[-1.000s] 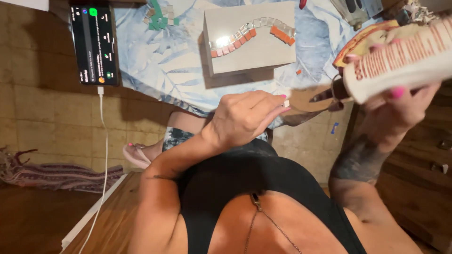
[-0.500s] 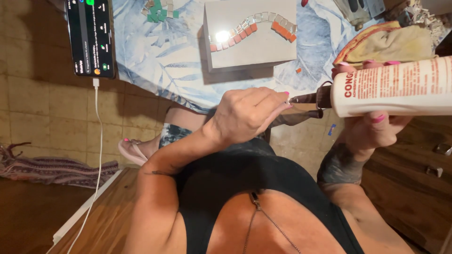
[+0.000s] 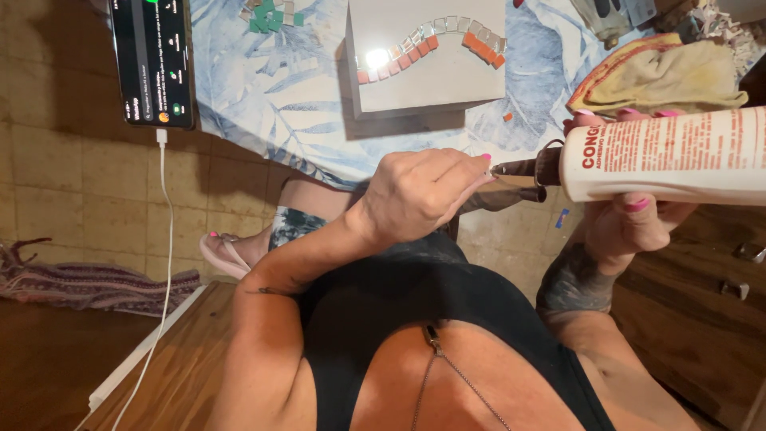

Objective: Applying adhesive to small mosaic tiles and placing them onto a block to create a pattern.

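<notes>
Look along the bench [image 3: 263, 104], covered in a pale blue leaf-print cloth: a grey square slab [image 3: 431, 72] sits near its middle, carrying a curved row of mirror and orange mosaic tiles [image 3: 435, 44]. Near the far edge lie a few loose green tiles [image 3: 271, 14]. At the bench's left edge you have a black smartphone [image 3: 153, 60] with a lit screen, its white charging cable [image 3: 163, 239] hanging towards the tiled floor. A crumpled yellow rag [image 3: 662, 76] lies at the right side. A striped woven rug [image 3: 88, 283] lies on the floor.
</notes>
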